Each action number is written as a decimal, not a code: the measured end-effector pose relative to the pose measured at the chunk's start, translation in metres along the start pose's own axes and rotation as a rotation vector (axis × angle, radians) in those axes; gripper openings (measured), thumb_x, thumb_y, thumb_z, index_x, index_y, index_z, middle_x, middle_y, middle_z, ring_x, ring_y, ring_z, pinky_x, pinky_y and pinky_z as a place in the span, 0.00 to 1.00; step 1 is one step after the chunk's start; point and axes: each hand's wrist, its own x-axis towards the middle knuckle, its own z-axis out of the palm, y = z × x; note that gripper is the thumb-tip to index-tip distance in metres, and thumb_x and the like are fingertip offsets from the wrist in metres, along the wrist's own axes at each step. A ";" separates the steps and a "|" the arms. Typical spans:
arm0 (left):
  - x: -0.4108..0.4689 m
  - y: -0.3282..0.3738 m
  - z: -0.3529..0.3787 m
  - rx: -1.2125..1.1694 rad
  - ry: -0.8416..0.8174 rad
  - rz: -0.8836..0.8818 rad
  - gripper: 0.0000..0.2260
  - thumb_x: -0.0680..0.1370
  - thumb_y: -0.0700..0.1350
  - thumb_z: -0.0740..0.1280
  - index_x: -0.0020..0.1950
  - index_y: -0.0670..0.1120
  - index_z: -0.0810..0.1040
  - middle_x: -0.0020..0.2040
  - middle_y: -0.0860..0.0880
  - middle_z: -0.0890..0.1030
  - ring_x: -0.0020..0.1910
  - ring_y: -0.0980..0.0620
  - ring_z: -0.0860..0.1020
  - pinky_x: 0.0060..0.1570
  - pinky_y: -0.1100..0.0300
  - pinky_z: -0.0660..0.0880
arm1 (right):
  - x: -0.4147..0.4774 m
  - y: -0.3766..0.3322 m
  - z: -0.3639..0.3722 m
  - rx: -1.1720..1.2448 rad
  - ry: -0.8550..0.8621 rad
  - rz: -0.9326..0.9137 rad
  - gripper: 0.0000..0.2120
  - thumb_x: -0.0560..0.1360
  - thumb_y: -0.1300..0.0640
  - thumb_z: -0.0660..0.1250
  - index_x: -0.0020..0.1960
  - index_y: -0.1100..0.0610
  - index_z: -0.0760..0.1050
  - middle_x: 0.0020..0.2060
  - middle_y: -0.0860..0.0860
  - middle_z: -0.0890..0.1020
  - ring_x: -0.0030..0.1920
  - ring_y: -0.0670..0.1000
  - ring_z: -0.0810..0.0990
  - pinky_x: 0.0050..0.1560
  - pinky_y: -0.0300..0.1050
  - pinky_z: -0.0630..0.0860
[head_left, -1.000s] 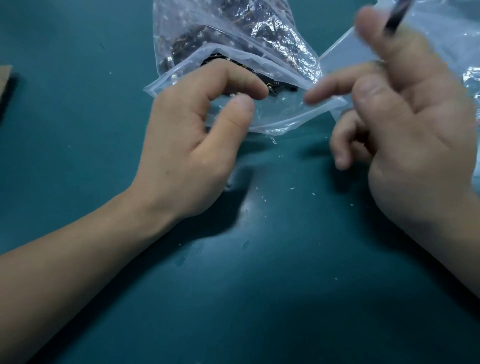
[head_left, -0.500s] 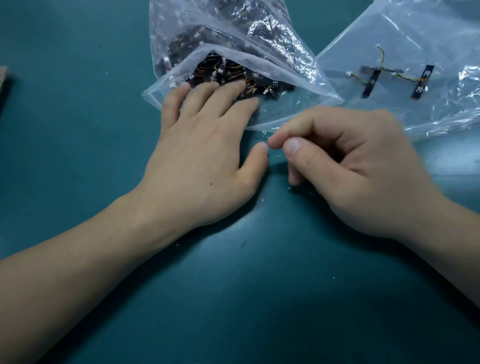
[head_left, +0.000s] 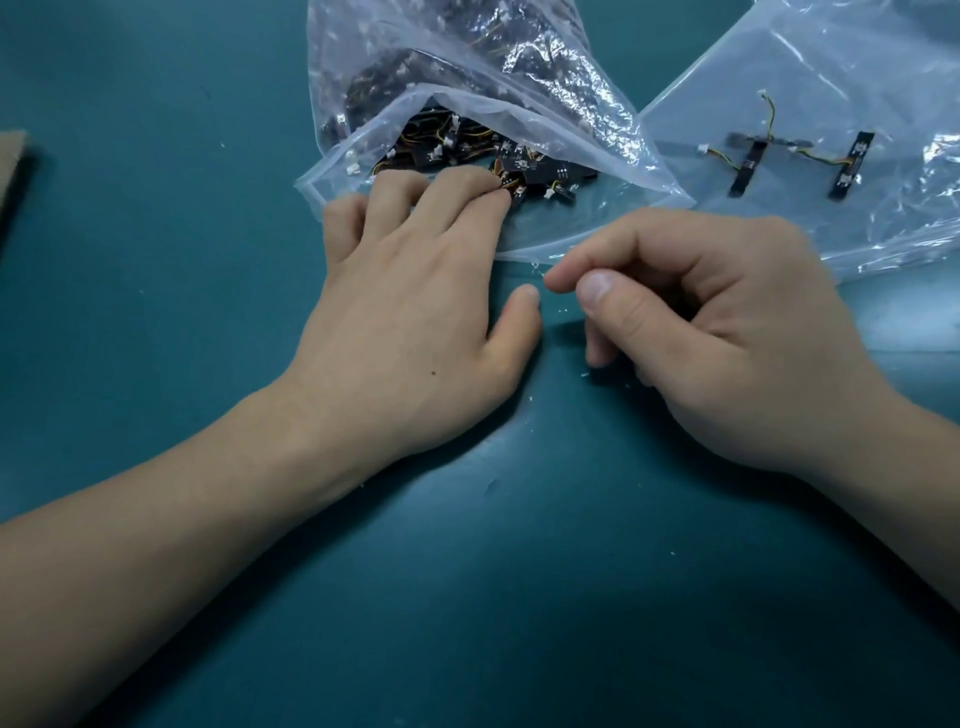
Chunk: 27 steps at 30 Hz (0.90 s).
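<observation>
Job: I think I am getting one of the little boards (head_left: 524, 163) out of the full bag (head_left: 571, 88).
Left hand: my left hand (head_left: 415, 312) lies low and flat. Its fingers (head_left: 457, 192) are stretched out into the bag's open mouth. The tips touch the boards but do not grab any.
Thumb: the left thumb (head_left: 522, 301) is outside, down on the table, so nothing is pinched.
Why flat: the mouth is a low gap, so a flat hand slides in best. It also seems to pin down the bag's bottom lip.
Right hand: my right hand (head_left: 727, 332) rests on the table just beside the bag's mouth. Its fingers are curled in and I see nothing in them. I think it waits close so it can take a board or lift the top flap.
Where the boards are: they are black, with thin yellow wires and white plugs. They sit in a heap just inside the mouth of the full bag, at the top middle.
Other bag: a flatter other bag (head_left: 810, 78) lies to the right, touching the full one. Two boards (head_left: 748, 166) are there, in it or on it, I cannot tell.
Table: the green table (head_left: 519, 597) has white crumbs (head_left: 672, 554) on it. A bit of cardboard (head_left: 13, 161) is at the left edge.
Next: I should bring the thumb in and pinch just one board.
Watch out: the wires look tangled, so one board may drag more out.
</observation>
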 end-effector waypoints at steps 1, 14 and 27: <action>0.000 0.000 0.000 -0.018 0.023 0.003 0.24 0.79 0.57 0.60 0.72 0.48 0.73 0.72 0.55 0.71 0.68 0.48 0.66 0.62 0.56 0.54 | 0.000 0.000 0.000 -0.001 0.000 0.000 0.08 0.82 0.61 0.66 0.52 0.52 0.83 0.31 0.46 0.82 0.30 0.41 0.80 0.36 0.26 0.69; 0.004 -0.006 -0.008 -0.373 0.433 0.065 0.02 0.78 0.46 0.74 0.48 0.51 0.82 0.44 0.65 0.77 0.42 0.59 0.74 0.53 0.57 0.71 | 0.004 0.002 0.003 0.034 0.092 0.124 0.15 0.78 0.55 0.70 0.63 0.46 0.74 0.32 0.49 0.83 0.29 0.52 0.77 0.37 0.44 0.75; 0.007 -0.008 -0.009 -0.596 0.225 0.197 0.03 0.80 0.41 0.70 0.53 0.44 0.81 0.47 0.58 0.79 0.45 0.64 0.75 0.48 0.69 0.68 | 0.005 -0.001 0.001 0.009 0.125 0.064 0.08 0.83 0.54 0.66 0.46 0.51 0.79 0.33 0.48 0.83 0.28 0.48 0.77 0.33 0.33 0.68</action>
